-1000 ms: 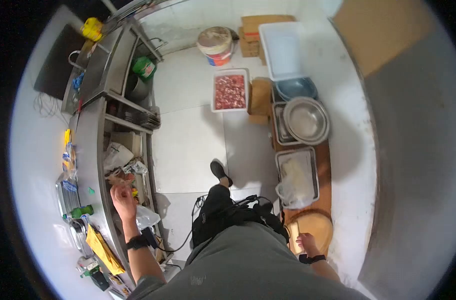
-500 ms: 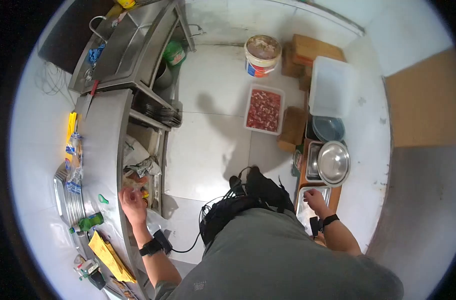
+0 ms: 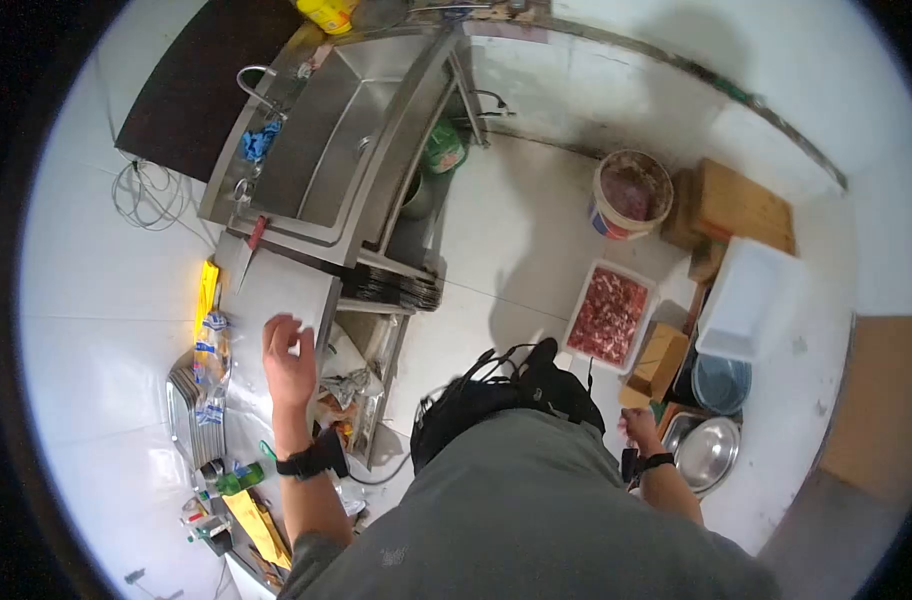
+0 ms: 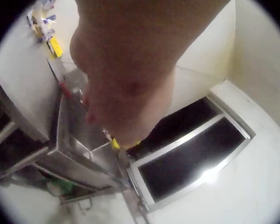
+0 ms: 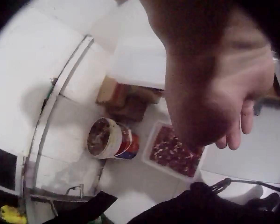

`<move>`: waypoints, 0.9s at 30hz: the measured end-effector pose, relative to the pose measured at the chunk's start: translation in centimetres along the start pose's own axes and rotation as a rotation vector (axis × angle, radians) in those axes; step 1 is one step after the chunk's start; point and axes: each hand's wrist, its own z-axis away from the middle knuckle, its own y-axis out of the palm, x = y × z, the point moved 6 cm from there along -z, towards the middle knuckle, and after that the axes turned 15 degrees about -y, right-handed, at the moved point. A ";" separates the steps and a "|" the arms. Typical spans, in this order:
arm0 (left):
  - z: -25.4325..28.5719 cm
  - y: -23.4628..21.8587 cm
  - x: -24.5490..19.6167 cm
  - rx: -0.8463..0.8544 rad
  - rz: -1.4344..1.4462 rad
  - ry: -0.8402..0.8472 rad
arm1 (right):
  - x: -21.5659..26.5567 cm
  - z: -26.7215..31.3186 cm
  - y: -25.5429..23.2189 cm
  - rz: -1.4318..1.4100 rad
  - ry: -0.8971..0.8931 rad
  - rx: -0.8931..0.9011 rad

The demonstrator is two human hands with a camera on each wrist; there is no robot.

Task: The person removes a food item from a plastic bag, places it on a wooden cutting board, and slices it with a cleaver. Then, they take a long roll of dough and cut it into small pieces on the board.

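- We find the red-handled knife on the steel table, ahead of the left hand and slightly to its left; the two are apart.
- Its long axis runs roughly fore and aft: handle away from the person, beside the sink, blade pointing back. The left hand is clearly the nearer.
- We record the left hand as loosely curved, a gap between thumb and fingers, with nothing seen in its grip.
- We note the right hand on the other side of the body, nearest the steel bowl, which lies to its right. Its fingers hang loosely bent; we see nothing held.
- The white tub of meat sits on the floor, ahead of that hand and slightly to its left.
- The left wrist view adds metal-framed dark panes absent from the head view, but the hand's own bulk hides most of its fingers.
- The right wrist view shows that hand's fingertips pointing down; the knife is not visible there.
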 end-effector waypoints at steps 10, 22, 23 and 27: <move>-20.5 13.5 -10.0 0.168 0.085 0.301 | 18.2 -13.6 -6.7 -0.119 -0.316 -0.291; -37.6 33.5 -32.8 0.616 0.181 0.610 | 27.0 -7.1 3.6 -0.389 0.188 -0.704; -37.4 35.4 -35.0 0.684 0.178 0.676 | 27.3 -6.8 4.8 -0.448 0.256 -0.726; -34.0 39.1 -45.5 0.871 0.228 0.792 | 22.2 -9.4 10.4 -0.786 0.397 -0.808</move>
